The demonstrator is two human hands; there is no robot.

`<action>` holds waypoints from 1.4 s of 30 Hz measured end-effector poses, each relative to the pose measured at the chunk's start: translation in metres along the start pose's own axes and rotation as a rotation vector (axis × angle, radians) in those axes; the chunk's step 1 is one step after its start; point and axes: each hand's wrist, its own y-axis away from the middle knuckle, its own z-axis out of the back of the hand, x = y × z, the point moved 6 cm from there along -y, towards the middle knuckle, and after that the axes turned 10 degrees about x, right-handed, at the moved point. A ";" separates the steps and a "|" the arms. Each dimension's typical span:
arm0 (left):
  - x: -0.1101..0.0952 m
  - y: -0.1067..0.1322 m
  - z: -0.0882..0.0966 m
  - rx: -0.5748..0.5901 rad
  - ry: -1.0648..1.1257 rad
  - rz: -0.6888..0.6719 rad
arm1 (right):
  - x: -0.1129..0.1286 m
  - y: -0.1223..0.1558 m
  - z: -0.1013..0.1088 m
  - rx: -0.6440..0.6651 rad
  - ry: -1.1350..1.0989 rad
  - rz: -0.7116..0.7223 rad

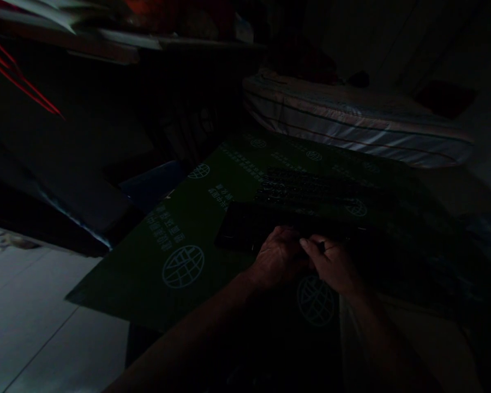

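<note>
The scene is very dark. My left hand (277,257) and my right hand (331,263) meet at the near edge of a flat black object (249,226) that lies on a green sheet (180,240) printed with white globe marks and text. The fingers of both hands curl together around something small and dark that I cannot make out. A dark keyboard-like object (306,191) lies just beyond the hands on the same sheet.
A striped mattress or folded bedding (352,125) lies at the back right. A shelf with papers and red cords (20,76) hangs at the upper left. Pale floor tiles (28,316) show at the lower left, with a dark blue object (151,185) beside the sheet.
</note>
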 end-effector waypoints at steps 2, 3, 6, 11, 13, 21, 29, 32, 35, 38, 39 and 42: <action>0.002 0.001 -0.002 0.003 -0.003 0.012 | 0.004 0.001 0.000 -0.036 0.048 0.037; 0.003 0.001 -0.004 0.010 -0.007 0.026 | 0.005 0.001 -0.001 -0.044 0.068 0.049; 0.004 0.001 -0.005 0.005 -0.002 0.075 | 0.010 0.001 -0.002 -0.061 0.113 0.077; 0.005 0.002 -0.007 -0.017 0.029 0.128 | 0.013 0.003 -0.003 -0.105 0.117 0.160; 0.005 0.002 -0.007 -0.024 0.022 0.133 | 0.012 0.004 -0.003 -0.127 0.100 0.191; 0.005 0.003 -0.008 -0.020 -0.042 0.092 | 0.008 0.008 -0.002 -0.204 0.058 0.263; 0.004 0.001 -0.008 0.015 -0.037 0.114 | 0.001 0.009 -0.006 -0.190 0.011 0.238; 0.002 0.000 -0.007 0.025 -0.034 0.103 | -0.006 0.009 -0.007 -0.200 -0.046 0.208; 0.003 0.000 -0.007 0.020 -0.026 0.113 | -0.010 0.008 -0.007 -0.207 -0.082 0.181; 0.004 0.001 -0.006 0.004 -0.015 0.110 | -0.008 0.007 -0.006 -0.205 -0.085 0.174; 0.004 0.001 -0.006 0.002 -0.009 0.106 | -0.007 0.007 -0.006 -0.210 -0.097 0.168; 0.006 0.000 -0.006 0.031 0.014 0.085 | -0.009 0.006 -0.003 -0.238 -0.180 0.124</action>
